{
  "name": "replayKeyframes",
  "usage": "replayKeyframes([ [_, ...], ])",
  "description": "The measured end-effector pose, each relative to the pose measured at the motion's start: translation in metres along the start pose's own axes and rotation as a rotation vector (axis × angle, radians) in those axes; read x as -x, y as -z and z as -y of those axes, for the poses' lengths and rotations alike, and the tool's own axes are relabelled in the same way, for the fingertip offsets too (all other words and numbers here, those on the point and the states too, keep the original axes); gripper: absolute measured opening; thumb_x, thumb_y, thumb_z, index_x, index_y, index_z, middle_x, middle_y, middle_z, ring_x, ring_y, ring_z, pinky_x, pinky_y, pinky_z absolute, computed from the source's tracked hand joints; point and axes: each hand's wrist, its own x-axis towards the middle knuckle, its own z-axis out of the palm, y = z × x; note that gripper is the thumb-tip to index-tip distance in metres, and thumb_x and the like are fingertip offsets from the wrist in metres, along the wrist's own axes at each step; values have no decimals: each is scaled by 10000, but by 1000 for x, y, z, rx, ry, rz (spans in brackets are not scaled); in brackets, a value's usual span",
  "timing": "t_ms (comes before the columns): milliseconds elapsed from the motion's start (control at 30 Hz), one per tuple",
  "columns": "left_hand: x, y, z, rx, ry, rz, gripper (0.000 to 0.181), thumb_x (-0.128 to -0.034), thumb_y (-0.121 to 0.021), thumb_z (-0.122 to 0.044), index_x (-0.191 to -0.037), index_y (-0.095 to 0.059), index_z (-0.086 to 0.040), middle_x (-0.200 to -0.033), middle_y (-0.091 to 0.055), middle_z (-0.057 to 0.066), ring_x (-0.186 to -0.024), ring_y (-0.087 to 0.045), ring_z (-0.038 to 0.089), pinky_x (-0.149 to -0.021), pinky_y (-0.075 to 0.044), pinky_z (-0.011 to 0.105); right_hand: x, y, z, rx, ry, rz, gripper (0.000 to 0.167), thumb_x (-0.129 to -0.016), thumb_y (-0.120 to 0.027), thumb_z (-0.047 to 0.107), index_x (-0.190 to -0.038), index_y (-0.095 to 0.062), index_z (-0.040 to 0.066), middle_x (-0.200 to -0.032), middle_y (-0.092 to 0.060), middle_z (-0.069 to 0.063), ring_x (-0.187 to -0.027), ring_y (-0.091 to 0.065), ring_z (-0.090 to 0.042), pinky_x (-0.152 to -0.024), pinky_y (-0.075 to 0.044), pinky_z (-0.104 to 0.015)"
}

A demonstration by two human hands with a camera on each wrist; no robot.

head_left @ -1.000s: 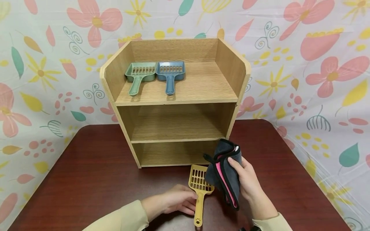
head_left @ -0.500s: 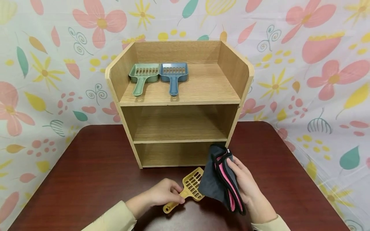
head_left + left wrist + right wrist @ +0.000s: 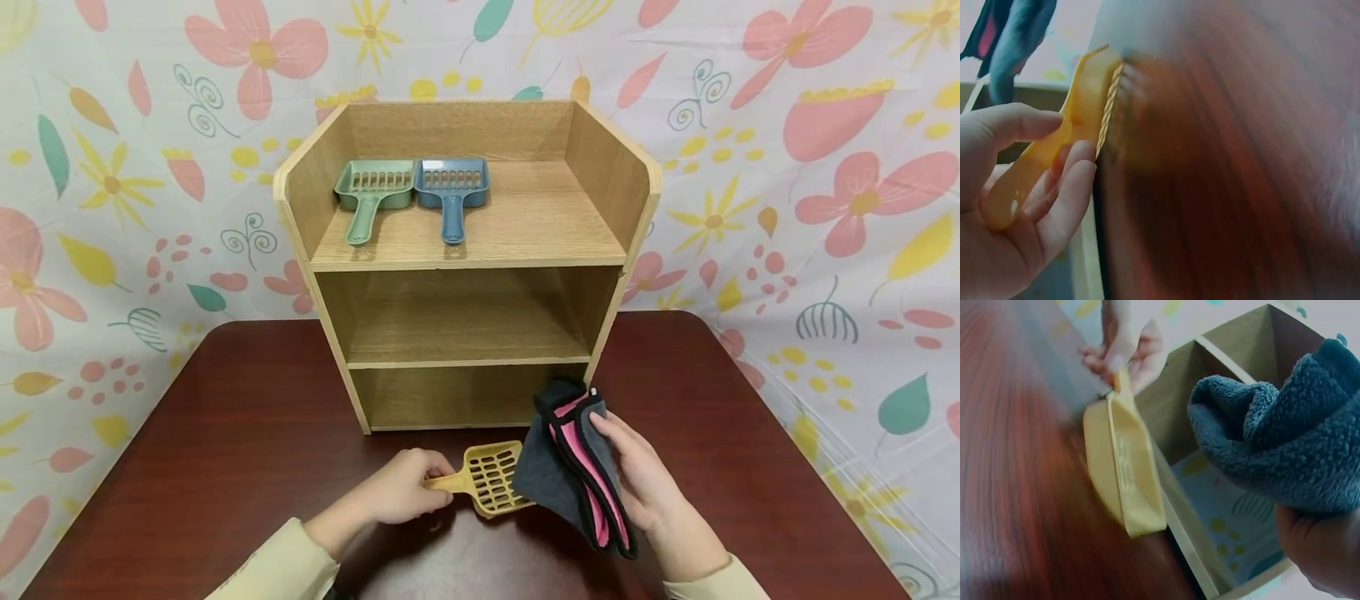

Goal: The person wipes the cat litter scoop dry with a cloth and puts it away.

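My left hand [image 3: 408,487] grips the handle of a yellow slotted litter scoop [image 3: 491,477], held just over the table in front of the shelf. In the left wrist view the thumb and fingers wrap round the scoop's handle [image 3: 1013,187]. Close by on the right, my right hand [image 3: 645,492] holds a folded dark grey cloth [image 3: 551,475] with black edging and pink inside. The cloth overlaps the scoop's right edge in the head view. Its fuzzy side [image 3: 1285,425] shows in the right wrist view, with the scoop [image 3: 1125,465] apart from it.
A wooden shelf unit [image 3: 468,268] with three levels stands behind the hands. On its top, at the left, lie a green litter scoop [image 3: 375,187] and a blue litter scoop [image 3: 452,187] side by side. The dark red table [image 3: 225,467] spreads on both sides.
The left hand has taken hold of the yellow scoop's handle and turned it, so the handle now points left and the head right. The cloth has shifted slightly down and left.
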Motion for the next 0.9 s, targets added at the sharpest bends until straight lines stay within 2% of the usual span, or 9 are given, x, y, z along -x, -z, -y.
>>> replayKeyframes([
  [167, 8, 16, 4, -63, -75, -60, 137, -780, -682, -91, -916, -699, -91, -744, -642, -48, -598, -496, -13, -549, -442, 171, 4, 4, 2, 97, 24, -85, 258, -1040, -346, 204, -1141, -584, 215, -992, -683, 70, -898, -651, -61, -798, -535, -220],
  [300, 16, 31, 2, -59, -79, -123, 153, -796, -679, -96, -947, -697, -102, -786, -653, -43, -595, -489, -9, -537, -444, 182, 5, 7, 4, 122, 42, -80, 252, -1040, -347, 199, -1155, -571, 204, -994, -681, 74, -890, -651, -52, -782, -534, -209],
  [500, 21, 48, -6, -2, -90, -222, 193, -798, -690, -96, -990, -703, -94, -836, -667, 8, -606, -514, 8, -521, -465, 198, 4, 9, 3, 146, 44, -83, 248, -1038, -353, 197, -1159, -569, 203, -989, -685, 76, -878, -652, -46, -769, -535, -206],
  [667, 20, 51, -12, -2, -133, -242, 209, -800, -694, -95, -1009, -704, -101, -864, -682, 9, -673, -543, 20, -590, -484, 198, 3, 7, 2, 164, 35, -85, 239, -1038, -356, 196, -1152, -565, 205, -974, -689, 79, -875, -653, -40, -765, -535, -204],
  [900, 13, 50, -19, -20, -174, -252, 219, -792, -694, -76, -1009, -706, -101, -894, -683, -5, -730, -560, 29, -639, -495, 197, 2, 3, 0, 194, 13, -107, 236, -1032, -379, 208, -1193, -552, 211, -1025, -683, 82, -921, -648, -40, -804, -530, -208],
])
